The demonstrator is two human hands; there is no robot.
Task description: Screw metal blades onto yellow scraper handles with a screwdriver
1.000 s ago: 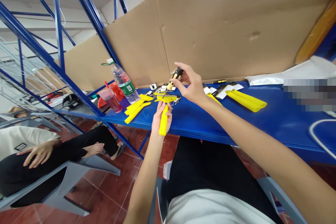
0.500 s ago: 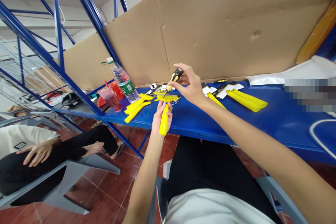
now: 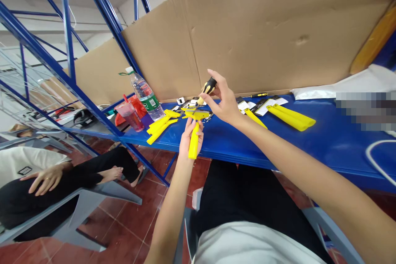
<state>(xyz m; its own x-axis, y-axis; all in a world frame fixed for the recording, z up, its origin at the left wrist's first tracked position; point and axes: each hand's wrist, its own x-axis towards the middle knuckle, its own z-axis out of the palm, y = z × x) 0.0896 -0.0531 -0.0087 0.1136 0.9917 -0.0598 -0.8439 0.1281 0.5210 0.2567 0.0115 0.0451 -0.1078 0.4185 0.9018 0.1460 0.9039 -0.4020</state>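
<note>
My left hand (image 3: pixel 185 140) is closed around the handle of a yellow scraper (image 3: pixel 193 144), its wide T-shaped head pointing away from me over the blue table. In my right hand (image 3: pixel 225 101) is a screwdriver (image 3: pixel 210 85) with a black and pale yellow grip, pinched between thumb and fingers. Its shaft slants down to the scraper head; whether the tip sits in a screw is too small to tell. Small screws (image 3: pixel 208 118) lie behind the scraper. More yellow scrapers (image 3: pixel 161 127) rest to the left of my left hand.
Right of my hands lie yellow handles (image 3: pixel 291 117), printed cards (image 3: pixel 264 107) and another screwdriver (image 3: pixel 259 95). A water bottle (image 3: pixel 150 101) and pink cup (image 3: pixel 131 115) stand left. Cardboard (image 3: pixel 247 29) walls the back. A white cable (image 3: pixel 374 161) curls at right. A seated person (image 3: pixel 46 179) is left.
My right hand's fingers have opened and lifted slightly around the screwdriver grip, which has turned a little. My left hand and the scraper stay almost in place.
</note>
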